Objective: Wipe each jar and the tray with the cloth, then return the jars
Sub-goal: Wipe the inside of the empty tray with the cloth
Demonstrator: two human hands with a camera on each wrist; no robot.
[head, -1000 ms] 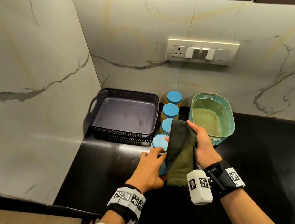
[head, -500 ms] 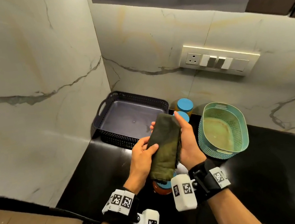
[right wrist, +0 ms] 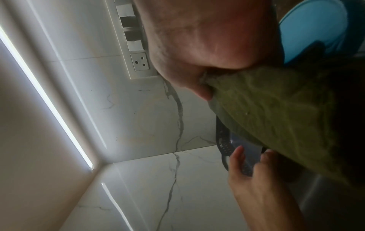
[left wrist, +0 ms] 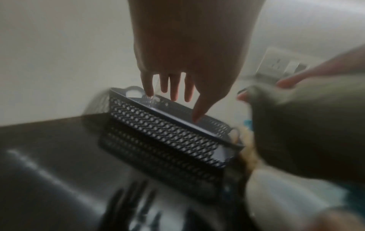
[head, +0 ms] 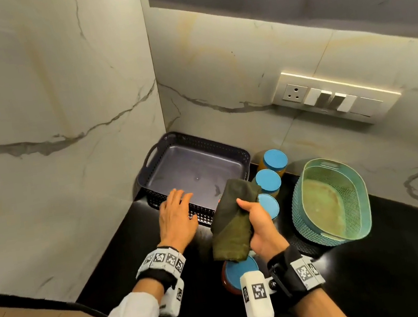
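A dark perforated tray point(head: 243, 156) point(left wrist: 168, 134) stands in the counter's corner with nothing in it. My left hand point(head: 177, 213) point(left wrist: 173, 93) point(right wrist: 250, 170) hangs over its near rim with straight spread fingers, holding nothing. My right hand point(head: 258, 222) point(right wrist: 207, 51) grips a folded olive-green cloth point(head: 231, 223) point(left wrist: 308, 125) point(right wrist: 286, 112) just right of the tray's near corner. Several blue-lidded jars stand in a row to the tray's right: one point(head: 274, 159) at the back, one point(head: 268, 180) before it, one point(head: 269, 205) partly behind my hand, one point(head: 241, 269) nearest me under the cloth.
A teal oval basket point(head: 355, 181) sits right of the jars. Marble walls close in the corner at left and behind, with a switch panel point(head: 335, 95) on the back wall. The black counter point(head: 386, 267) stretches to the right; its front edge runs at lower left.
My left hand has let go of the cloth and moved left and forward over the tray's near rim. My right hand now holds the cloth alone, slightly lower. The camera view shifted.
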